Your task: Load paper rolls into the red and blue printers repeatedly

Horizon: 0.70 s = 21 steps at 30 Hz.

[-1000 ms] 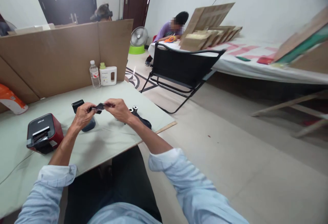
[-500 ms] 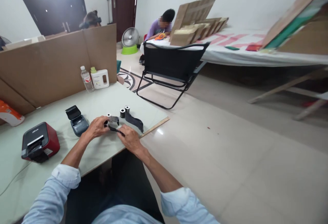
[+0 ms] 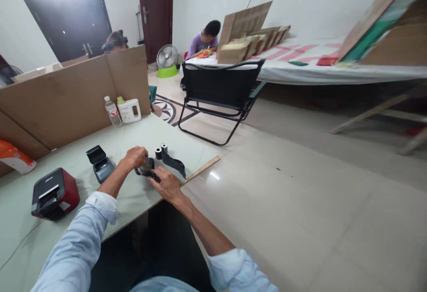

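My left hand (image 3: pixel 136 156) is closed at the top of a roll with a loose, curling black strip (image 3: pixel 147 167), above the pale table. Closed on the near end of that strip, my right hand (image 3: pixel 167 185) is close to the table's front edge; its fingertips are partly hidden. Just beyond them stand two small black-and-white rolls (image 3: pixel 158 153), and a black strip (image 3: pixel 175 164) trails from them towards the right edge. To the left of my hands lies a small grey printer (image 3: pixel 102 169) with its lid raised.
A red-and-black printer (image 3: pixel 56 194) stands at the left. At the table's back are a water bottle (image 3: pixel 113 113) and white jug (image 3: pixel 129 110) by a cardboard partition (image 3: pixel 80 87). A wooden strip (image 3: pixel 202 169) lines the right edge. Beyond stands a black folding chair (image 3: pixel 220 85).
My left hand has lifted slightly and shifted right, to the roll's top. My right hand stays near the strip's end. The camera view has tilted a little.
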### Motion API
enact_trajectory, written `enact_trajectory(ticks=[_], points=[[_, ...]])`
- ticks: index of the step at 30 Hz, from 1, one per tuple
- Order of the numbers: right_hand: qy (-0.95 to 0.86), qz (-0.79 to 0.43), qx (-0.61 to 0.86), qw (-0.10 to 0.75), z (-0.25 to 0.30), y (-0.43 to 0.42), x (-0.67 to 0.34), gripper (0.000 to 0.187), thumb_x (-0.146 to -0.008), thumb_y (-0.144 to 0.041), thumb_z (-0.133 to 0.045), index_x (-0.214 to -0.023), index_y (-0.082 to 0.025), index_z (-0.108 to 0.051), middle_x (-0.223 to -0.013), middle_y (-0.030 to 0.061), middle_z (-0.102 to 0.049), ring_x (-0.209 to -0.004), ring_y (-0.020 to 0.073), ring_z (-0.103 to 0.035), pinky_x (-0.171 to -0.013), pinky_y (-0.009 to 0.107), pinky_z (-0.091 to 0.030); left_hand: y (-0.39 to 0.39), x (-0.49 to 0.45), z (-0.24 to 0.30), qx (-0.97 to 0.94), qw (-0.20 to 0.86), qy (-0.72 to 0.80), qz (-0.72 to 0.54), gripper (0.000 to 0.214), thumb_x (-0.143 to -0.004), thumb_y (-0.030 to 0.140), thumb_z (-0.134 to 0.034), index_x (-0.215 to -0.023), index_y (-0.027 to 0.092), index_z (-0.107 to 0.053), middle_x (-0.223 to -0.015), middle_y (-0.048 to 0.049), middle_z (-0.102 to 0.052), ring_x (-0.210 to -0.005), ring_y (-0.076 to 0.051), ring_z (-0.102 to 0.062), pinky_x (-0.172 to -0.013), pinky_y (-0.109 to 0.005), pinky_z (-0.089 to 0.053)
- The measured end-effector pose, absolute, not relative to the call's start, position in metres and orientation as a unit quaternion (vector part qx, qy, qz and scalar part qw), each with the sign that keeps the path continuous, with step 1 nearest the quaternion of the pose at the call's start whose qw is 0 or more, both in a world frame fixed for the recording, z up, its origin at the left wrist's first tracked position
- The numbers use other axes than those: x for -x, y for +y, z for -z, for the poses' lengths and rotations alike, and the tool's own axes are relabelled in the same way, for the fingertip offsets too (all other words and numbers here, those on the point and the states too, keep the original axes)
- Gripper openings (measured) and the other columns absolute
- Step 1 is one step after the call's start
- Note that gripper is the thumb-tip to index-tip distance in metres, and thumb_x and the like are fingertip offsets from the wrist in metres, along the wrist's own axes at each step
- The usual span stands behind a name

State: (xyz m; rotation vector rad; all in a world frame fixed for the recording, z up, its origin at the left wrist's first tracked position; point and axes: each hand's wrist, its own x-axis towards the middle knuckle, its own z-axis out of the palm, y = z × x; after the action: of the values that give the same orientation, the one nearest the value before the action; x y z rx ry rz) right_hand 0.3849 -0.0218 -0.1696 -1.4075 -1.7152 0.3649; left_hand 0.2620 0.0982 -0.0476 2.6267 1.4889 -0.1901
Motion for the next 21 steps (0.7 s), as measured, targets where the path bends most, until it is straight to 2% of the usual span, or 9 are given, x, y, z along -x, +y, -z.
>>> enact_trajectory(ticks=[4,7,9,11,13,16,18,21], points=[[-0.695,-0.142,0.594,0.38,0.162,-0.007,-0.375,0.005,-0.094,-0.024,-0.071,-0.095,-0.024,-0.077,-0.098,0.006,-0.075,-0.091,0.0226,-0.069,-0.072,0.029,-0.046,0.094,-0.252,0.036,-0.858,0.047,0.508,0.057,0.035,-0.078,0.011,-0.061,-0.101,0.021,-0.085,-0.1,-0.0148,-0.082,-0.095,-0.027,-0.075,-0.081,-0.032,-0.052],[-0.696,-0.132,0.604,0.364,0.16,0.004,-0.368,0.009,-0.095,-0.023,-0.07,-0.088,-0.022,-0.076,-0.094,0.0064,-0.077,-0.086,0.0215,-0.068,-0.069,0.029,-0.042,0.09,-0.23,0.019,-0.849,0.047,0.526,-0.011,0.036,-0.08,0.014,-0.057,-0.102,0.021,-0.085,-0.096,-0.0119,-0.082,-0.091,-0.024,-0.072,-0.078,-0.03,-0.049],[-0.691,-0.126,0.607,0.371,0.161,0.009,-0.365,0.01,-0.096,-0.021,-0.068,-0.089,-0.022,-0.076,-0.094,0.0067,-0.078,-0.085,0.0209,-0.068,-0.07,0.029,-0.041,0.087,-0.212,0.009,-0.838,0.071,0.534,-0.084,0.033,-0.08,0.018,-0.057,-0.097,0.019,-0.085,-0.085,-0.0083,-0.079,-0.083,-0.021,-0.068,-0.074,-0.028,-0.047],[-0.685,-0.124,0.61,0.38,0.163,0.011,-0.365,0.01,-0.096,-0.02,-0.067,-0.091,-0.021,-0.076,-0.096,0.0067,-0.078,-0.086,0.0206,-0.069,-0.07,0.028,-0.04,0.081,-0.195,0.004,-0.824,0.126,0.534,-0.143,0.031,-0.079,0.023,-0.057,-0.092,0.016,-0.083,-0.072,-0.0045,-0.072,-0.074,-0.019,-0.063,-0.068,-0.026,-0.045],[-0.681,-0.127,0.61,0.385,0.166,0.011,-0.366,0.009,-0.095,-0.021,-0.068,-0.091,-0.021,-0.076,-0.096,0.0064,-0.078,-0.086,0.0205,-0.069,-0.07,0.028,-0.04,0.072,-0.18,0.008,-0.803,0.224,0.527,-0.163,0.031,-0.075,0.028,-0.057,-0.089,0.014,-0.081,-0.065,-0.0012,-0.065,-0.067,-0.017,-0.059,-0.062,-0.025,-0.044],[-0.68,-0.132,0.61,0.385,0.171,0.011,-0.366,0.009,-0.095,-0.021,-0.068,-0.091,-0.021,-0.076,-0.094,0.0058,-0.078,-0.085,0.0205,-0.069,-0.07,0.028,-0.04,0.06,-0.17,0.028,-0.773,0.358,0.516,-0.092,0.031,-0.067,0.026,-0.057,-0.084,0.014,-0.079,-0.06,0.0008,-0.06,-0.06,-0.016,-0.056,-0.056,-0.024,-0.043],[-0.679,-0.128,0.61,0.387,0.173,0.012,-0.366,0.009,-0.095,-0.021,-0.067,-0.091,-0.021,-0.075,-0.093,0.0058,-0.078,-0.084,0.0202,-0.068,-0.071,0.028,-0.04,0.055,-0.17,0.047,-0.776,0.351,0.521,-0.05,0.028,-0.065,0.024,-0.056,-0.079,0.014,-0.079,-0.057,0.0011,-0.058,-0.059,-0.016,-0.055,-0.055,-0.024,-0.041],[-0.676,-0.112,0.607,0.403,0.176,0.015,-0.367,0.011,-0.095,-0.021,-0.066,-0.089,-0.021,-0.075,-0.093,0.0062,-0.078,-0.084,0.02,-0.068,-0.071,0.028,-0.041,0.057,-0.178,0.071,-0.802,0.29,0.514,-0.086,0.029,-0.069,0.025,-0.057,-0.08,0.015,-0.081,-0.063,0.0001,-0.063,-0.066,-0.017,-0.058,-0.061,-0.025,-0.042]])
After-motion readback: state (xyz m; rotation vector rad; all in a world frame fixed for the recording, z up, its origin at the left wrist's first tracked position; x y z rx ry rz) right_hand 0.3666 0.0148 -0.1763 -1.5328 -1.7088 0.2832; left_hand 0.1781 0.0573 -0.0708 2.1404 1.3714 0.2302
